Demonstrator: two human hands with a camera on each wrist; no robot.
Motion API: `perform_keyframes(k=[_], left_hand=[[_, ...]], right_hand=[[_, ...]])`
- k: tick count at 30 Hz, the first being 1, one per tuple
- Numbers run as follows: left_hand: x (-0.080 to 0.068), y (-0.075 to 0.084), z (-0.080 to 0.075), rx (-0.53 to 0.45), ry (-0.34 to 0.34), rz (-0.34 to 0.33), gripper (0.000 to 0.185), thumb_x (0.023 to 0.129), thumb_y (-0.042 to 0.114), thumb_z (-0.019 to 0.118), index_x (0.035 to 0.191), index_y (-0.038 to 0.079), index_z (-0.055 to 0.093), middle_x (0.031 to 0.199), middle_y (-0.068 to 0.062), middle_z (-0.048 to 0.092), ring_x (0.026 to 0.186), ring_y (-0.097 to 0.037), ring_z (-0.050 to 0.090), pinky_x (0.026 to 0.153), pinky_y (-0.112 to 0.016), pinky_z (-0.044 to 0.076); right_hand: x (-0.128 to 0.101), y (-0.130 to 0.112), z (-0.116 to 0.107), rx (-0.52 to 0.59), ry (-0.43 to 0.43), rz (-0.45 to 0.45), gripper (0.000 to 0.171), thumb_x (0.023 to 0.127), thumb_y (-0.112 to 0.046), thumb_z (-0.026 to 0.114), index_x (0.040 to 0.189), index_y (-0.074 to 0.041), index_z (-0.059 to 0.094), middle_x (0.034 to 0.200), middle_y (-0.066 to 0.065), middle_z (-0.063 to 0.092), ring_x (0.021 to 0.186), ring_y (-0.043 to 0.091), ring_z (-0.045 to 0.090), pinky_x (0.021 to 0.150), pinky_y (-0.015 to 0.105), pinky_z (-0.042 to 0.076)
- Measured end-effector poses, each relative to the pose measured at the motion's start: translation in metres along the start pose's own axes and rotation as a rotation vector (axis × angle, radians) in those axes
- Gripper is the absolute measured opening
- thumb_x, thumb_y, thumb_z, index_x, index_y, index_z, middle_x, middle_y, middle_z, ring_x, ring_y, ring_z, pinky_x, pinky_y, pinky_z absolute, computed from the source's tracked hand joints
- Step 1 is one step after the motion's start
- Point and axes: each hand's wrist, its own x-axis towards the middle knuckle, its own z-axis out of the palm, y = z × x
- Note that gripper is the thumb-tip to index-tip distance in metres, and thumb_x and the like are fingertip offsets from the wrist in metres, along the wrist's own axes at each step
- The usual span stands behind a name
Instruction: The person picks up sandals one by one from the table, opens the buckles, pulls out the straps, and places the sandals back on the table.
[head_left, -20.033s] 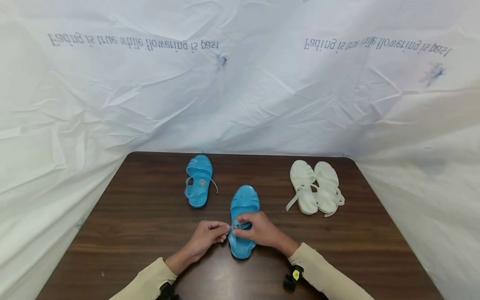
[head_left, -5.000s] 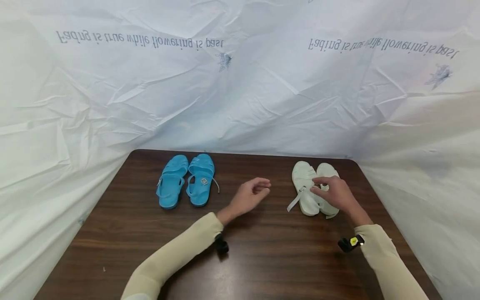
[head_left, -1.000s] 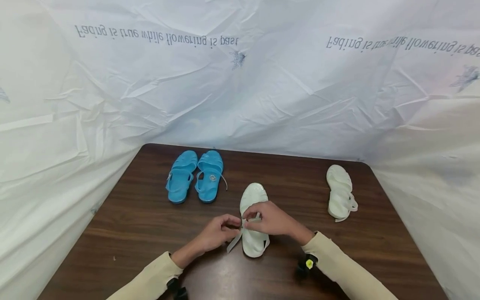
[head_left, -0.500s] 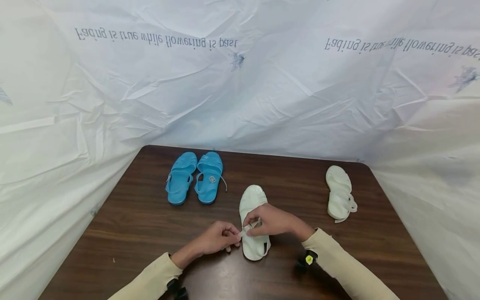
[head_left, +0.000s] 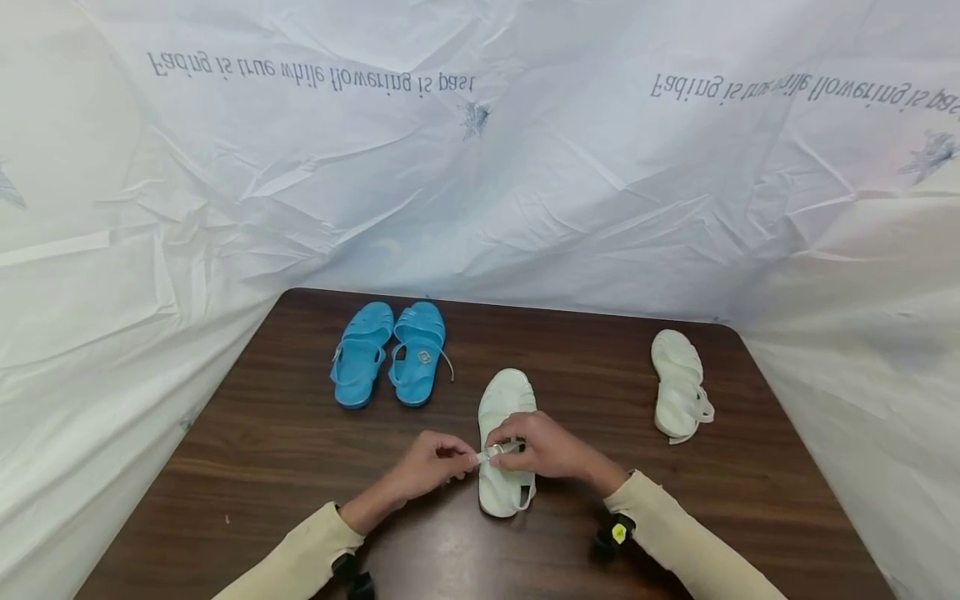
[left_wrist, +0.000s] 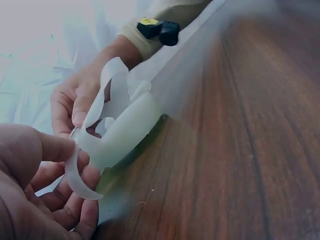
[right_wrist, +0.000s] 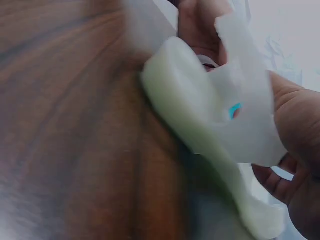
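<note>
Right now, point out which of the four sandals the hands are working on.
The white sandal at the table's near middle: both hands pinch its strap. The other white sandal lies alone far right; the blue pair sits untouched at the back.

"What is the person wearing?"

"Long cream sleeves are covering both arms down to the wrists."

"What is sitting on the wrists?"

"A little black box is sitting on each. A yellow dot is showing on the right one. The left hand [head_left: 427, 467] and right hand [head_left: 543, 446] are bare."

Both hands [head_left: 487, 457] on white sandal [head_left: 507, 400]
</note>
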Motion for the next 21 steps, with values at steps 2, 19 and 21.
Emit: perform_keyframes(k=[2, 19, 21], left_hand=[[0.001, -0.001, -0.001, -0.007, 0.013, -0.006, 0.017, 0.098, 0.019, 0.071, 0.097, 0.004, 0.079, 0.084, -0.015, 0.071, 0.071, -0.018, 0.060, 0.058, -0.024, 0.049], [0.005, 0.004, 0.007, -0.044, 0.100, -0.071, 0.020, 0.098, 0.017, 0.068, 0.094, -0.001, 0.076, 0.080, -0.002, 0.070, 0.072, -0.014, 0.063, 0.069, -0.030, 0.053], [0.004, 0.003, 0.008, -0.047, 0.105, -0.072, 0.019, 0.097, 0.016, 0.068, 0.094, -0.001, 0.076, 0.080, -0.002, 0.070, 0.072, -0.015, 0.063, 0.069, -0.031, 0.053]], right_hand=[[-0.001, 0.001, 0.004, 0.041, 0.029, 0.009, 0.013, 0.097, -0.025, 0.074, 0.109, -0.021, 0.076, 0.102, -0.011, 0.071, 0.090, 0.005, 0.064, 0.075, 0.022, 0.054], [-0.003, 0.007, 0.019, 0.173, 0.119, 0.049, 0.019, 0.099, -0.028, 0.071, 0.114, -0.017, 0.075, 0.105, -0.008, 0.073, 0.093, 0.005, 0.064, 0.081, 0.026, 0.055], [-0.003, 0.006, 0.020, 0.160, 0.120, 0.049, 0.021, 0.099, -0.028, 0.071, 0.115, -0.014, 0.075, 0.106, -0.007, 0.072, 0.093, 0.004, 0.064, 0.081, 0.026, 0.055]])
